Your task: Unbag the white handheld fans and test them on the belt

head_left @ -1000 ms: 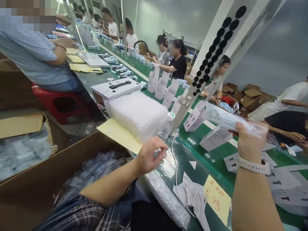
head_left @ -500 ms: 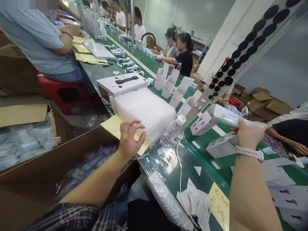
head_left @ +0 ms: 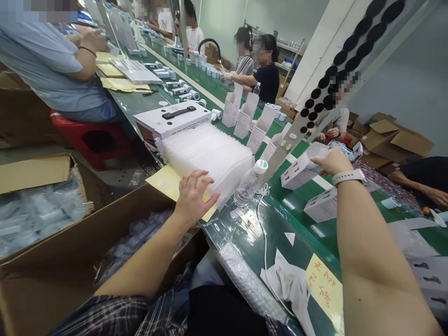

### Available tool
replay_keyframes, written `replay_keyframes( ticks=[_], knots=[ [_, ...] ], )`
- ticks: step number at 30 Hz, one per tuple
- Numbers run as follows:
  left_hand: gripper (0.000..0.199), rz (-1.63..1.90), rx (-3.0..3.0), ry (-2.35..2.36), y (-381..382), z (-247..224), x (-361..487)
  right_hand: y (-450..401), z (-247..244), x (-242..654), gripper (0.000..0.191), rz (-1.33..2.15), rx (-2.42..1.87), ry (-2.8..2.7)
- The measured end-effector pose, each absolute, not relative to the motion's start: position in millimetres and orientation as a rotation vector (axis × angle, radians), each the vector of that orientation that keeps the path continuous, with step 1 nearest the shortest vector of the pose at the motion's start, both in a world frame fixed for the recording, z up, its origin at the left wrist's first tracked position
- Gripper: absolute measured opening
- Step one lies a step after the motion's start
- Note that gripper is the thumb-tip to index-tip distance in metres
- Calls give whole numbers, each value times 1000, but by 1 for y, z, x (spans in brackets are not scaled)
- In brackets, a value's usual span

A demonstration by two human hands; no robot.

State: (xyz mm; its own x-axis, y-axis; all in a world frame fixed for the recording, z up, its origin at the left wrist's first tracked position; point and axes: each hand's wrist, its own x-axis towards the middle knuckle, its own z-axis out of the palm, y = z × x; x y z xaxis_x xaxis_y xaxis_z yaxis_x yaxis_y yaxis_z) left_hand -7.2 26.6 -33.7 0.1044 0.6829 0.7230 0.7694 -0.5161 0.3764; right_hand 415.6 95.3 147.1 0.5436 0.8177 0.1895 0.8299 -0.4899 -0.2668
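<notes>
Head view: the right hand (head_left: 332, 160), curled, grip unclear, is at the open end of a white rectangular cardboard box (head_left: 295, 173) extending leftward on the green belt (head_left: 301, 221); the left hand (head_left: 195, 198), half-spread, empty, is near stacked translucent plastic sleeves (head_left: 210, 151).

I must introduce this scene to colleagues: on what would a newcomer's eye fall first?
Probably the white stack at centre, the left hand open in front of it. Then the post with dark spots, slanting across the upper right; below it, the right hand is at a white box on the green belt.
</notes>
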Motion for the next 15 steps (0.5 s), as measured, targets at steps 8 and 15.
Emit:
replay_keyframes(
  ticks=[8,15],
  knots=[
    [17,-1301,-2203,-1368,37,-28,-14,86,116,413,48,-162,-2332,-1359],
    [20,-1323,-2161,-1310,64,-10,-15,17,111,412,32,-231,-2129,-1466]
  ],
)
